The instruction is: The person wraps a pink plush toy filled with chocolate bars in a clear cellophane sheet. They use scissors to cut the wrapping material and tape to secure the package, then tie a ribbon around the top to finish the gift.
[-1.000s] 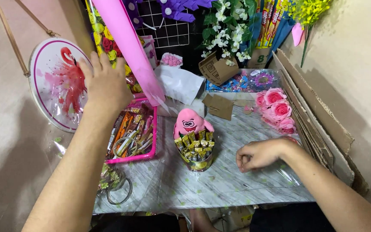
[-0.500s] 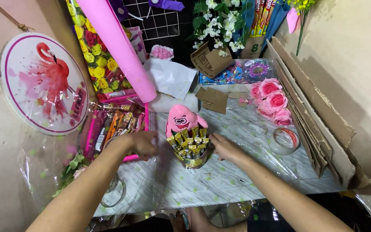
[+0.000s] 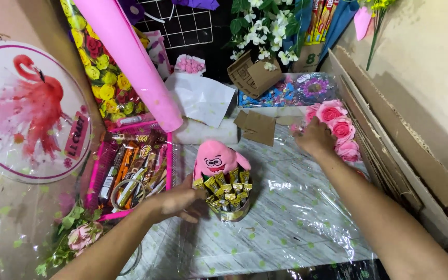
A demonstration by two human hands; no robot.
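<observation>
A pink plush toy (image 3: pixel 216 159) sits upright in a small round pot ringed with gold-wrapped candies (image 3: pixel 230 198), standing on clear cellophane (image 3: pixel 291 212) over the table. My left hand (image 3: pixel 178 201) grips the pot's left side. My right hand (image 3: pixel 315 137) reaches to the far right and lies on a cluster of pink artificial roses (image 3: pixel 340 129). Its fingers are curled over the nearest bloom, and the back of the hand hides whether they have closed on it.
A pink tray of candy bars (image 3: pixel 130 171) with a tape ring lies left of the pot. Behind stand a pink paper roll (image 3: pixel 130 57), white tissue (image 3: pixel 200 98) and a small cardboard box (image 3: pixel 252 75). Cardboard sheets (image 3: pixel 390 140) line the right; a round flamingo sign (image 3: pixel 27 109) leans at left.
My left hand came down from the flamingo sign to the pot's side. My right hand left the pot and moved up right onto the pink roses.
</observation>
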